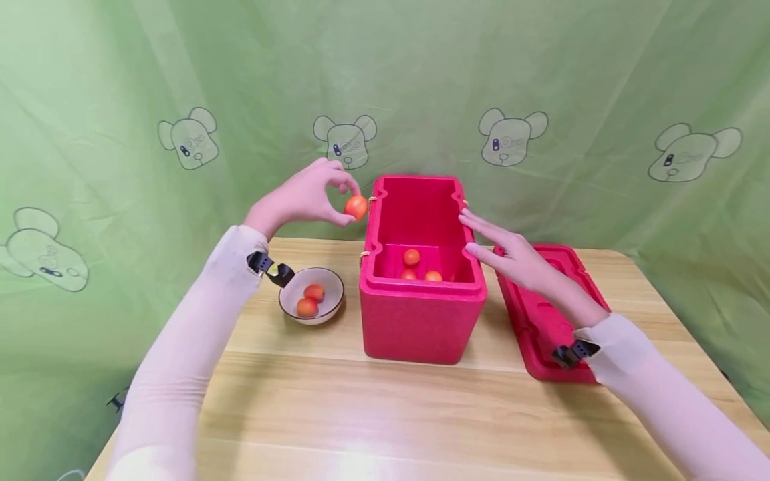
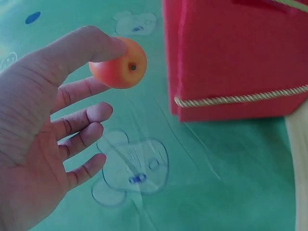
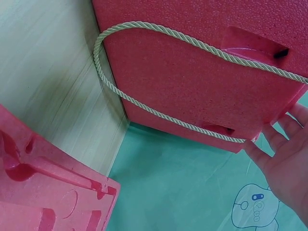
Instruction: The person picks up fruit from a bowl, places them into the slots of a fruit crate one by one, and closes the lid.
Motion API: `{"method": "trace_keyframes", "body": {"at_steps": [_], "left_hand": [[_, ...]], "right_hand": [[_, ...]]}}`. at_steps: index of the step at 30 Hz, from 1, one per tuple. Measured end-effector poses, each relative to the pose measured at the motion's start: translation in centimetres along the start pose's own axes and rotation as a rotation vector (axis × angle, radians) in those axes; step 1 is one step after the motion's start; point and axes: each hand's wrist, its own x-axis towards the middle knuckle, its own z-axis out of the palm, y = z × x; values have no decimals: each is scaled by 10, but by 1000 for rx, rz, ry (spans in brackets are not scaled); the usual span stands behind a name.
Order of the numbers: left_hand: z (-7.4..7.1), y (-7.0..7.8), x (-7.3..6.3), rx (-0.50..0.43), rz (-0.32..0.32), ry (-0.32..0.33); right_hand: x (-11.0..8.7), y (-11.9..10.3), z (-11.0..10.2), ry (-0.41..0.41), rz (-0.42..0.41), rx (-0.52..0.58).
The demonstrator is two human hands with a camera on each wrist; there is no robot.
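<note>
Just outside the left rim of the red box (image 1: 415, 327), the left hand (image 1: 307, 194) pinches an orange-red fruit (image 1: 356, 208) between thumb and forefinger — its other three fingers loosely bent and clear of the fruit. Across the opening, the right hand (image 1: 511, 257) has its fingers extended and a little apart, tips at the box's right rim. Three similar fruits (image 1: 412, 256) show inside the box, and two more fruits (image 1: 307, 307) lie in a white, dark-rimmed bowl (image 1: 333, 287) on the wooden table (image 1: 337, 414), left of the box. To the right lies a red lid (image 1: 532, 324); a twisted rope (image 3: 139, 24) loops along the box's side — behind hangs a green curtain (image 1: 421, 73).
</note>
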Motion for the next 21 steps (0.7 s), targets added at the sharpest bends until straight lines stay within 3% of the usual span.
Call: {"method": "trace_keyframes", "body": {"at_steps": [12,21], "left_hand": [[-1,34,42,-10,79,21],[11,55,64,38,143,-13]], "right_hand": [[1,2,-1,11,-9,0],[0,2,1,10,-6,21]]}}
